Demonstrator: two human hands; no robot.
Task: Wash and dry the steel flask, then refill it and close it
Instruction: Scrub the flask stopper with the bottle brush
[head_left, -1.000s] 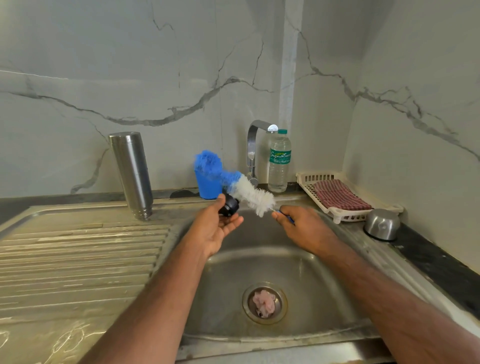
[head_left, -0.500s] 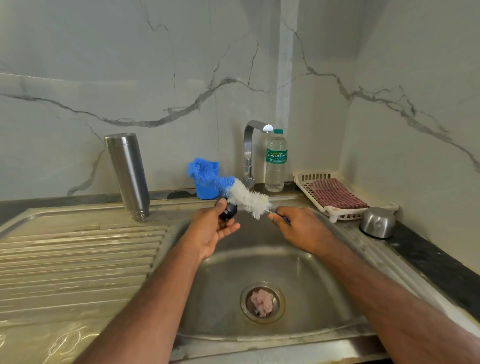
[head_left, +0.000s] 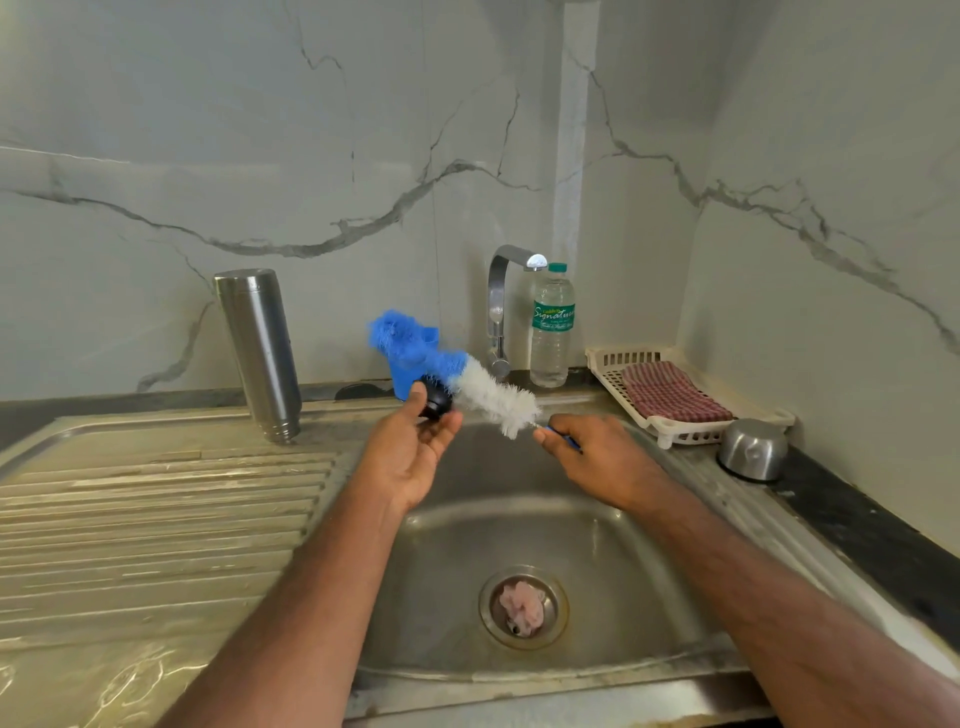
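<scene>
**Small wet cap at risk over the sink**

The left hand (head_left: 415, 457) pinched the black flask cap (head_left: 435, 402) against the bottle brush (head_left: 488, 395), whose handle the right hand (head_left: 597, 457) gripped. A hard stroke could flick it into the sink (head_left: 613, 551). The steel flask (head_left: 260, 353) stood upside down on the drainboard (head_left: 156, 499).

Over the sink basin (head_left: 597, 545), the left hand (head_left: 415, 457) pinches a black flask cap (head_left: 436, 402) between thumb and fingers. The right hand (head_left: 597, 457) grips the handle of a bottle brush (head_left: 493, 395), whose white-and-blue bristles touch the cap. At ten o'clock the steel flask (head_left: 260, 353) stands mouth-down on the drainboard (head_left: 156, 519). At twelve o'clock stand a tap (head_left: 501, 306) and a water bottle (head_left: 551, 327). At two o'clock a checked cloth (head_left: 670, 392) lies in a tray (head_left: 691, 434), with a steel bowl (head_left: 753, 449) upside down on the bench (head_left: 857, 530).
</scene>
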